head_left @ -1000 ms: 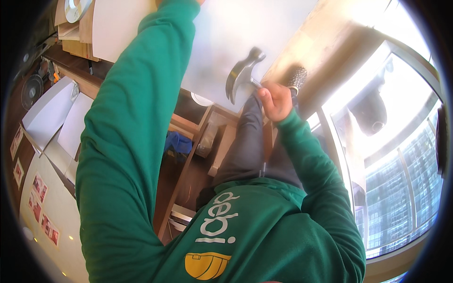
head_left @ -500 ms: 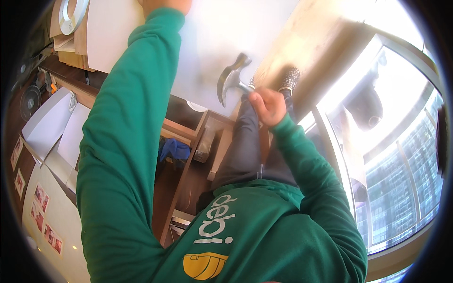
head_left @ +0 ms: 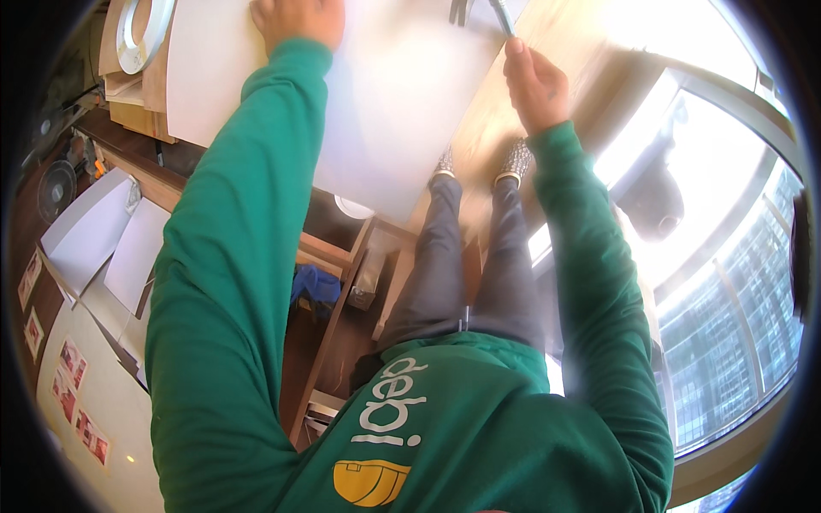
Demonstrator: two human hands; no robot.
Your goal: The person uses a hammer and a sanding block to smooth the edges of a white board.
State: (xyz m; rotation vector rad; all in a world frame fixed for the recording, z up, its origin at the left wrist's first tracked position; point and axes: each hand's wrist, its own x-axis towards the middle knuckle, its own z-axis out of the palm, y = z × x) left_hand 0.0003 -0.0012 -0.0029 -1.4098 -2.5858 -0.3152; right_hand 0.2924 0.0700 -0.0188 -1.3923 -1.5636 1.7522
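From where I sit, my left hand [head_left: 299, 19] lies flat at about twelve o'clock, palm pressed on the upper part of the white board [head_left: 385, 111], fingers apparently together and running out past the top rim, so I cannot tell exactly how they spread. My right hand [head_left: 536, 81], near one o'clock, is closed in a fist around the handle of the hammer [head_left: 500, 15]; only a short grey length of shaft shows above the knuckles, and the dark head [head_left: 462, 10] is nearly cut off by the top edge, just left of the shaft and over the board's right corner. The board leans across the middle of the view, its right edge running along the pale wooden panel [head_left: 556, 51], while my shoes [head_left: 515, 160] stand at the centre, below the board's lower corner. To do this step well, I judge that the left palm should keep steady pressure so the board does not creep against the wood, with its fingers well away from the striking spot. I would grip the handle low, keep the wrist loose, and bring the head down square with short, controlled blows rather than a wide swing, since the target sits at the limit of my sight. Strong glare from the window [head_left: 727, 256] at three o'clock washes out the right edge, so I would look carefully before each blow.
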